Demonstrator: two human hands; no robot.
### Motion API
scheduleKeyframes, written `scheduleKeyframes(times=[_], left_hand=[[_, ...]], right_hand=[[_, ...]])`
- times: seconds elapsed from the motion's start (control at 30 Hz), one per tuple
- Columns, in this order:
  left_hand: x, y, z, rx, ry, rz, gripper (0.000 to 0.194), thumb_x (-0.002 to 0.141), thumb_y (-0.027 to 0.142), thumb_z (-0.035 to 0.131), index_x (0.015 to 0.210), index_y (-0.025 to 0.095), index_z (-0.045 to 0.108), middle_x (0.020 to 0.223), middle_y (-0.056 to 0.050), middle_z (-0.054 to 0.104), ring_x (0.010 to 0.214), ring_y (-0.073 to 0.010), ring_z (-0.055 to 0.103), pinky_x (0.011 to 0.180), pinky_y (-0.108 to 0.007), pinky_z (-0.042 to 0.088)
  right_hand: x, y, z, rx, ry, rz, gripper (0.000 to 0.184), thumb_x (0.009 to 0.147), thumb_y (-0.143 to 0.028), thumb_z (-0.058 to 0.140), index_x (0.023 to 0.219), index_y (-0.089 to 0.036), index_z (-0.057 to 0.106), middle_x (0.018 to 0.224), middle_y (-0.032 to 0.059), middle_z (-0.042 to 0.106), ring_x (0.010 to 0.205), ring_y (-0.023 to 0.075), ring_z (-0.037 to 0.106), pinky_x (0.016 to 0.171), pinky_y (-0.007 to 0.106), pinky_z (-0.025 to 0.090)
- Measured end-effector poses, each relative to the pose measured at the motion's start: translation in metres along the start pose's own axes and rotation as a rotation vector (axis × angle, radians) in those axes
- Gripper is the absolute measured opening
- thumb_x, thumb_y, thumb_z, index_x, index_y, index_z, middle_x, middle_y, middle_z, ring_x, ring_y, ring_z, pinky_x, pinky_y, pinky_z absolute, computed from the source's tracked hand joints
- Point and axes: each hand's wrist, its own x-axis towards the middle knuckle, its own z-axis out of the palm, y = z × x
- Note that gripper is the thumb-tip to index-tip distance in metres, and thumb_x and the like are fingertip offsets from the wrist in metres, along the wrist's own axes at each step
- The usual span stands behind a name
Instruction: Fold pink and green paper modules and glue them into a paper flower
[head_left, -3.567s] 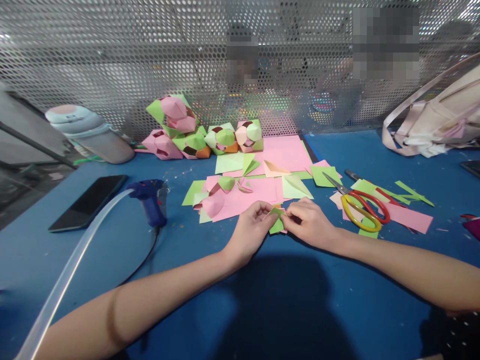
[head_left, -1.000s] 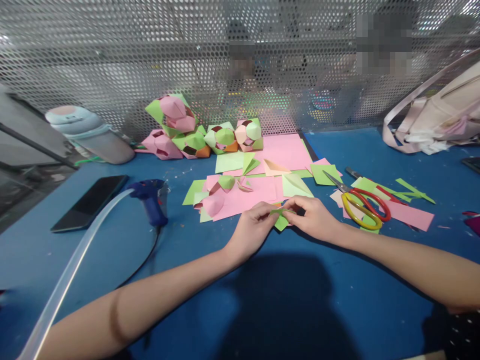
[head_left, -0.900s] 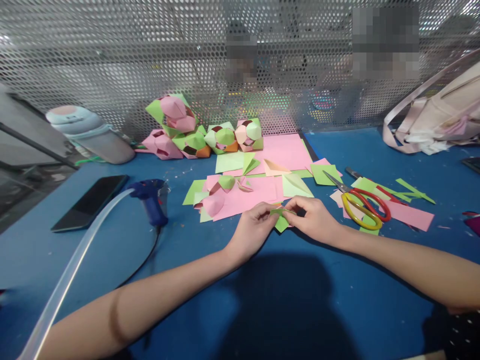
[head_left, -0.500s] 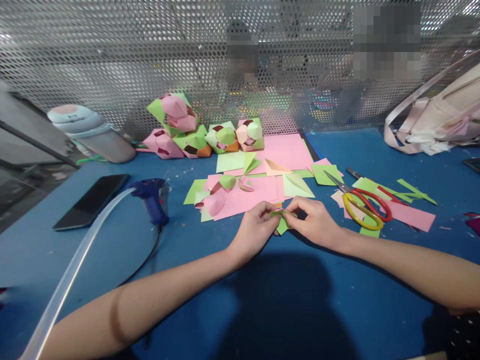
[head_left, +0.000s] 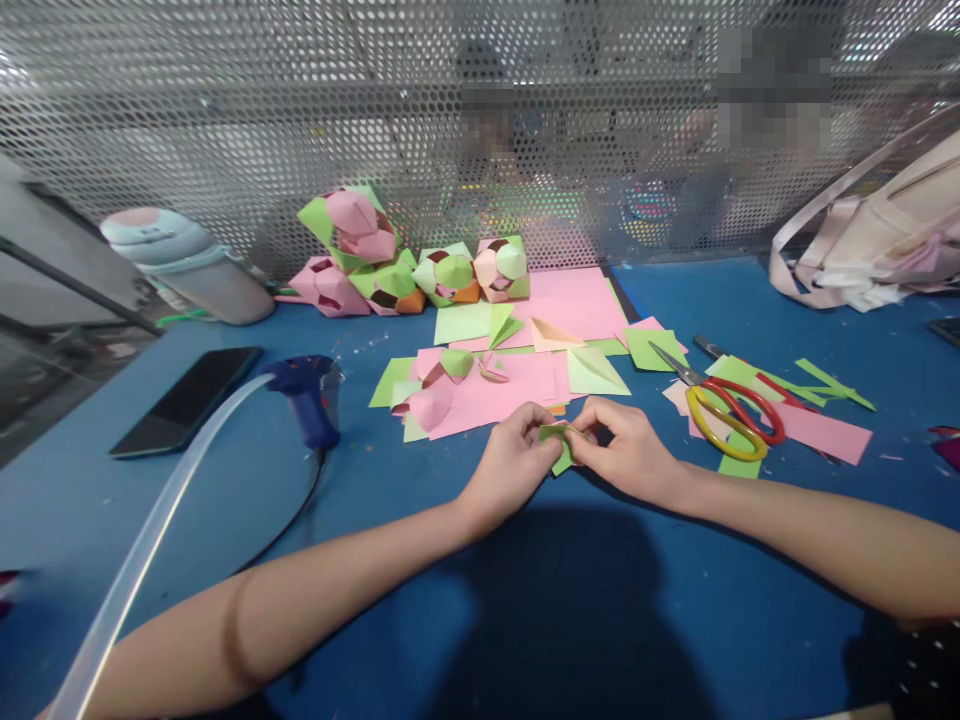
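Observation:
A small folded green paper piece is pinched between my two hands just above the blue table. My left hand grips its left side with closed fingers. On the other side, my right hand presses on it with thumb and fingertips closed. Loose pink and green paper sheets lie just beyond my hands. Folded pink and green paper balls are piled farther back by the mesh wall.
Scissors with yellow and red handles lie on paper scraps to the right. A blue glue gun and a dark phone rest to the left, a pale bottle behind them. A pink bag sits far right. Other people are behind the perforated screen.
My hands have kept hold of the green paper piece and drawn closer together over it, working its fold. Nothing else on the table has moved.

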Motion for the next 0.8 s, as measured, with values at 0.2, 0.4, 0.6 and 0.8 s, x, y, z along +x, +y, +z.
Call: scheduleKeyframes(times=[0.2,0.4,0.6,0.8], left_hand=[[-0.0002,0.0034,0.0017,-0.08,-0.016,-0.042,0.01,0.073,0.017,0.058,0.08,0.018,0.05,0.065,0.006,0.051,0.058,-0.0086,0.049,0.054,-0.02,0.039],[-0.0003,0.0063,0.0023,-0.102,0.017,-0.093,0.01,0.07,0.012,0.055,0.073,0.018,0.048,0.059,0.007,0.05,0.052,-0.0068,0.046,0.049,-0.018,0.035],[-0.0002,0.0045,0.0013,-0.133,-0.021,-0.055,0.013,0.077,0.024,0.06,0.086,0.017,0.055,0.067,0.004,0.058,0.058,-0.0092,0.052,0.055,-0.021,0.042],[0.0003,0.0015,0.0002,-0.07,-0.012,-0.018,0.013,0.08,0.028,0.06,0.082,0.016,0.058,0.072,0.001,0.062,0.066,-0.0111,0.056,0.061,-0.022,0.044]], right_hand=[[0.0018,0.0029,0.0,0.044,0.006,0.039,0.013,0.08,-0.014,0.057,0.069,-0.018,0.053,0.062,-0.0035,0.055,0.055,0.0089,0.049,0.055,0.022,0.039],[0.0002,0.0012,0.0011,0.0,0.003,-0.029,0.013,0.08,-0.014,0.057,0.069,-0.019,0.053,0.062,-0.0035,0.052,0.059,0.0099,0.049,0.06,0.024,0.039],[0.0009,0.0037,-0.0002,0.037,0.007,0.022,0.014,0.081,-0.016,0.057,0.069,-0.019,0.053,0.063,-0.0028,0.055,0.057,0.0096,0.049,0.057,0.024,0.04],[0.0018,0.0033,-0.0005,0.059,-0.018,0.046,0.015,0.082,-0.017,0.057,0.068,-0.018,0.054,0.061,-0.0032,0.056,0.055,0.009,0.048,0.056,0.023,0.04]])
